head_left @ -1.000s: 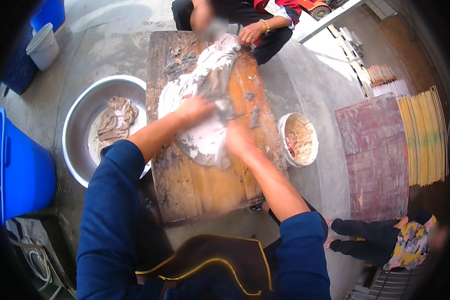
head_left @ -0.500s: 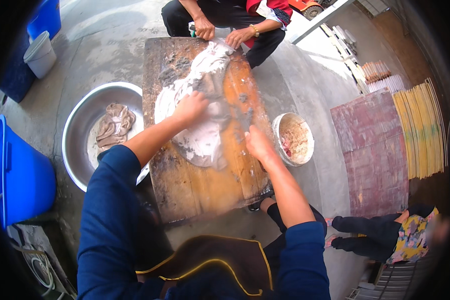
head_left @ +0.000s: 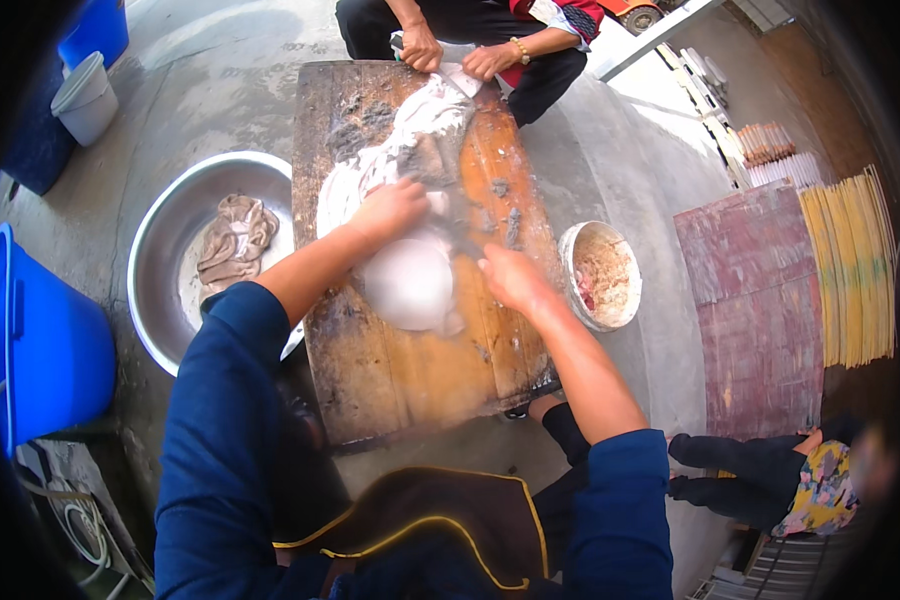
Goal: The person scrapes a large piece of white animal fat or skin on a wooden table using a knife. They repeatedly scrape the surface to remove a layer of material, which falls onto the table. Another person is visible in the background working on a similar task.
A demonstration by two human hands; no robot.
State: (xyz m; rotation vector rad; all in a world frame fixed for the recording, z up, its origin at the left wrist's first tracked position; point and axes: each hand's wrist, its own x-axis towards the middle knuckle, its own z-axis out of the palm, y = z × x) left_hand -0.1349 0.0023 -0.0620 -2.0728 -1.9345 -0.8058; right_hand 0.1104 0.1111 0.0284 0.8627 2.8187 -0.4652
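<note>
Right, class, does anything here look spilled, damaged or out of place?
Yes: grey clumps lie loose on the wooden board, right of the pale, floppy sheet, looking like stray scraps. The board itself is blotched and dark toward its left edge, so it looks worn.

Wide fisheye view from the left camera on the wearer's head, facing steeply down and forward. The left hand [head_left: 391,212] and right hand [head_left: 515,278] show near, mid-frame, over a wooden surface [head_left: 410,385]; a co-worker [head_left: 465,25] at the top edge is farther off. Straight lines curve toward the dark, rounded border.
</note>
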